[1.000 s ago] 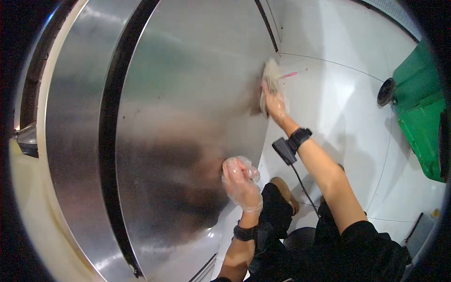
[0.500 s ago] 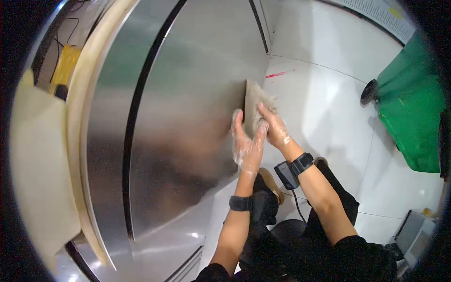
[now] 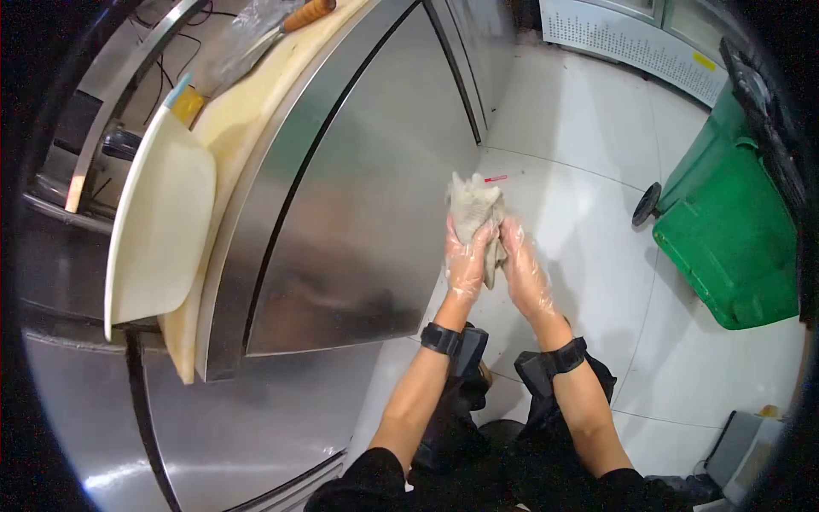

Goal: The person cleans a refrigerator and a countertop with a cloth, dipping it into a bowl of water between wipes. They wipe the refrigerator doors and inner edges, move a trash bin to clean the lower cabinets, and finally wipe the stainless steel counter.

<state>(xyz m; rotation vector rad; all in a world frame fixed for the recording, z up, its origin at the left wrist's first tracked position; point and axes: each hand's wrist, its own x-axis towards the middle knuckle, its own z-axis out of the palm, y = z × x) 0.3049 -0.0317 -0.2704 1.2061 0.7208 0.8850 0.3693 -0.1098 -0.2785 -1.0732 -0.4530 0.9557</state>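
A crumpled beige cloth (image 3: 474, 207) is held up between my two hands, above the floor beside the steel cabinet (image 3: 367, 188). Clear plastic gloves cover both hands. My left hand (image 3: 466, 260) grips the cloth's lower left part, its fingers wrapped round it. Against the cloth's right side is my right hand (image 3: 523, 269), with its fingers pressed to the fabric. Black straps with dark boxes sit on both wrists.
On the yellowish countertop (image 3: 247, 111) at the left are a white tray (image 3: 166, 226) and a wooden-handled tool (image 3: 309, 14). A green wheeled bin (image 3: 729, 230) stands at the right. A red pen-like object (image 3: 496, 179) lies on the tiled floor (image 3: 589, 230).
The cloth has come away from the cabinet face and is now bunched between my hands. My left hand has closed on it. The view has shifted, showing more of the countertop and tray.
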